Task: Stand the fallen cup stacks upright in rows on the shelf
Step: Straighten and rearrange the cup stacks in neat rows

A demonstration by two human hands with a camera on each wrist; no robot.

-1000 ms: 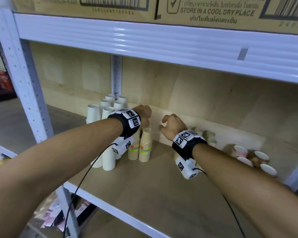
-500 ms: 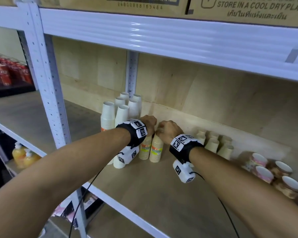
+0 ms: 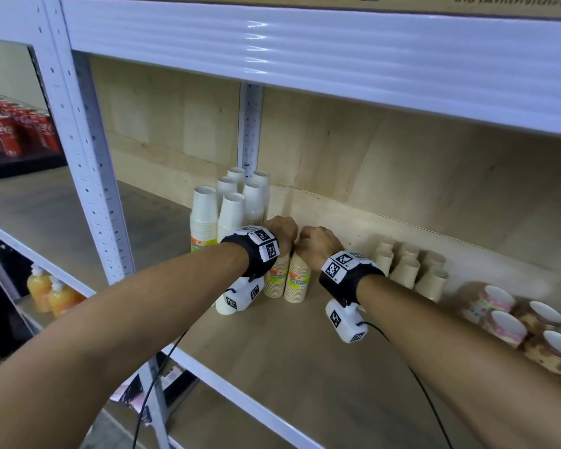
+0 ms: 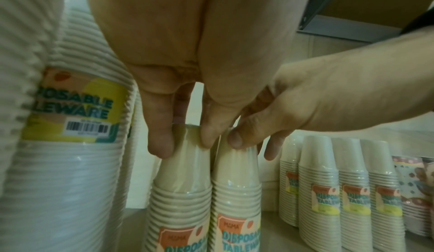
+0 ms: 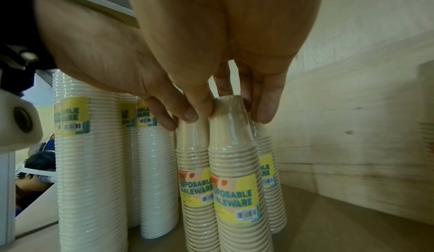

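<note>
A person's left hand [image 4: 169, 92] and right hand [image 5: 211, 66] each pinch the top of an upright beige cup stack [image 5: 237, 163], its neighbour [image 4: 180, 191] touching it, on the shelf [image 3: 305, 367] beside taller white stacks [image 3: 204, 215]. Letting go off-balance could topple them; what stands behind looks like a third stack.

Head view: fingers of left hand [image 3: 280, 233] and right hand [image 3: 318, 246] were hidden behind the knuckles; tops of the two beige stacks [image 3: 297, 280] covered by them. Patterned cups [image 3: 499, 314] at 3 o'clock were motion-blurred, print unreadable. Cardboard box [image 3: 515, 0] at 12 o'clock cut off by the top edge. Left wrist view: white stack [image 4: 58, 144] cut off at 9 o'clock, label text partly lost. Right wrist view: rear beige stack [image 5: 270, 181] mostly hidden behind the front one.
</note>
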